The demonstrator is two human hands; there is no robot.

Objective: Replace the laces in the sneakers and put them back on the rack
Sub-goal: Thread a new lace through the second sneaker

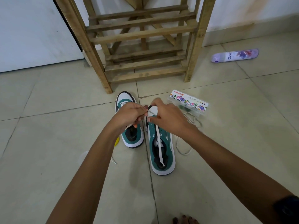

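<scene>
Some toes [185, 219] peek in at the very bottom, closest of all, on the pale floor tiles [48, 143]. Two bare arms reach out from there. The left hand [131, 114] has its fingers curled in tight, and they pinch a thin white lace [159, 139]. The right hand [169, 118] has its fingers bent too, and they hold the front part of the right sneaker [161, 152], just where the lace goes in. The two sets of fingertips almost touch each other. From the fingers, the lace runs back toward the person, along the top of that green and white sneaker, and ends inside it at the heel. The left sneaker [129, 122] sits right under the left hand's fingers, beside the other one. A loose white lace [186, 143] lies on the floor just past the right wrist. A clear box [188, 102] with flowers on its label sits just beyond the right hand's fingers. The wooden rack [142, 39] stands farther off, past both hands. A purple spray can [234, 55] lies on its side, far off to the right.
</scene>
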